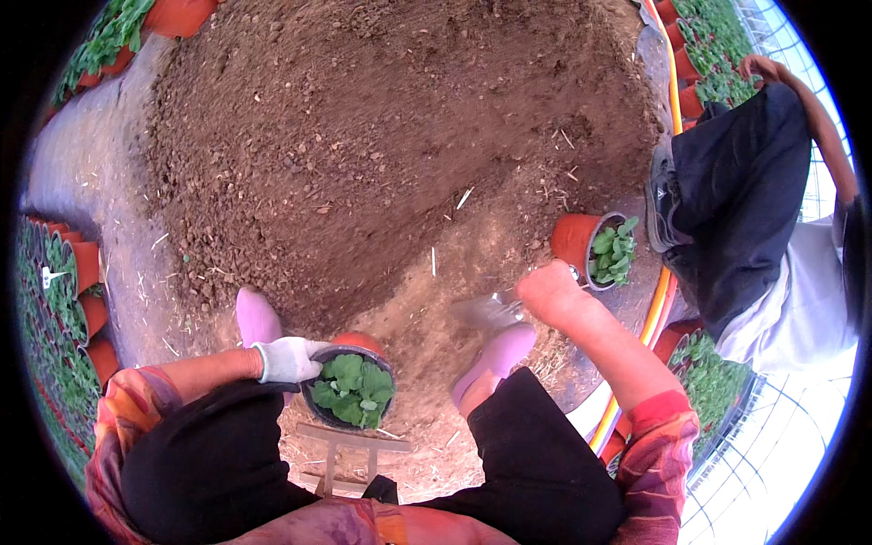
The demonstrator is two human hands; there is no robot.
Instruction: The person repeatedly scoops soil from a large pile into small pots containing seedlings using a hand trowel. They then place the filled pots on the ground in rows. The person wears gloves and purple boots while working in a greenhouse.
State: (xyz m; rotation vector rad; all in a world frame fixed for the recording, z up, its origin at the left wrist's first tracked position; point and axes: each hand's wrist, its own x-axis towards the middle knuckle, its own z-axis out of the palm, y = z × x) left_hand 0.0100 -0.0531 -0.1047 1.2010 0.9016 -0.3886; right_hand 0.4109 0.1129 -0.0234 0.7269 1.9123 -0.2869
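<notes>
My left hand (289, 360), in a white glove, grips the rim of an orange plastic pot (359, 340) between my knees. Leafy green plants (351, 390) fill the pot's dark mouth. My bare right hand (550, 294) is closed around the handle of a metal hand trowel (487, 311). The trowel's blade is blurred and points left, above my pink shoe (501, 347). Just beyond my right hand, a second orange pot (572, 235) lies tilted on the ground with its leafy plant (613, 252) facing right.
A broad heap of brown soil (381, 136) spreads in front of me. A co-worker in dark trousers (742, 184) sits or crouches at the right. Yellow and orange hoses (671, 75) run along that side. Rows of potted plants (54, 293) flank both sides. Below my pot is a metal frame (354, 441).
</notes>
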